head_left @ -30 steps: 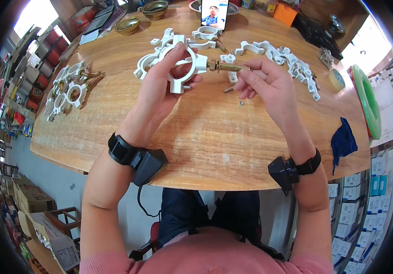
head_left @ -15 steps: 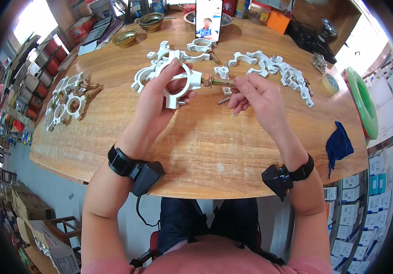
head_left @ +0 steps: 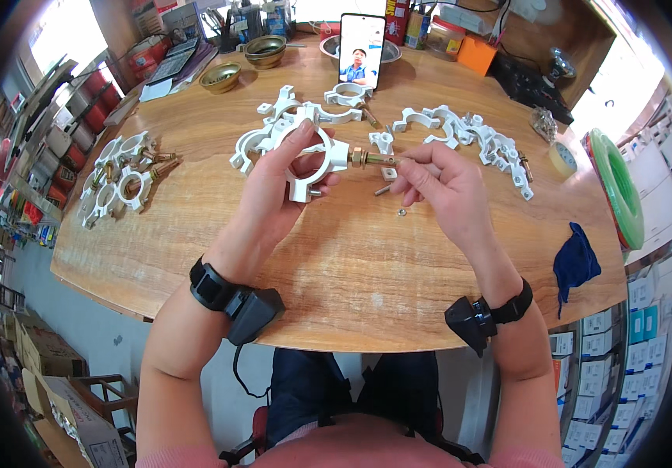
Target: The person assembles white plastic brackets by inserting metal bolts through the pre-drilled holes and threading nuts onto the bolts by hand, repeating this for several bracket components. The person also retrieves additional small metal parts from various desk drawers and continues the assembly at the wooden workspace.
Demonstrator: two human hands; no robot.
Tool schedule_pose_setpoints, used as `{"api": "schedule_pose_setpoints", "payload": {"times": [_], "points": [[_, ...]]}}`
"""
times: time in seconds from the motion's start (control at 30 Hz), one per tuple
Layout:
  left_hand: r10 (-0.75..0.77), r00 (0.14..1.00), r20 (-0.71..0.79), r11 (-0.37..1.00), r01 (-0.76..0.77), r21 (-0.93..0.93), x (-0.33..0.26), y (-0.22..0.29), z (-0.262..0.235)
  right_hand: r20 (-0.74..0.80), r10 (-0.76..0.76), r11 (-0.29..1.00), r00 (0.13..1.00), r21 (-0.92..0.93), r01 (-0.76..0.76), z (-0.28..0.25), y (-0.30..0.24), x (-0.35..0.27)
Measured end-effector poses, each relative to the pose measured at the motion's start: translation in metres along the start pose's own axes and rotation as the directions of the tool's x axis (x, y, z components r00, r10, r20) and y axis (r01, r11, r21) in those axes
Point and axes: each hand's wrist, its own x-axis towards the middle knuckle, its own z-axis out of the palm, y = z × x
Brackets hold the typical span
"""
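1. White ring clamp (head_left: 337,156): above the table (head_left: 336,257), our left hand (head_left: 275,170) wrapped round its left side.
2. Our right hand (head_left: 449,179), nearly closed, pinches the free end of the brass-coloured bolt (head_left: 375,159).
3. The loose nut (head_left: 402,212) now shows clear of those fingers; bolt and clamp stay aligned, so the work seems little advanced.

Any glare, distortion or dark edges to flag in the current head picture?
Head view: the window at upper left and the bright opening at upper right wash out to white; head view: shelves at lower right bend along the rim, corners fall to black; head view: the left hand and its white ring clamp look reasonably sharp.
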Motion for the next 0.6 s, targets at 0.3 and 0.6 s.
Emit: {"api": "schedule_pose_setpoints", "payload": {"times": [0.3, 0.6], "points": [[0.007, 1.0, 0.015, 0.999, -0.006, -0.038, -0.001, -0.001, 0.0, -0.05, -0.075, 0.997, 0.996, 0.009, 0.076, 0.003, -0.002, 0.0], [0.14, 0.971, 0.191, 0.99, -0.136, -0.036, 0.006, -0.004, -0.013, -0.032, -0.178, 0.984, 0.983, -0.028, 0.177, 0.001, 0.004, 0.0]]}}
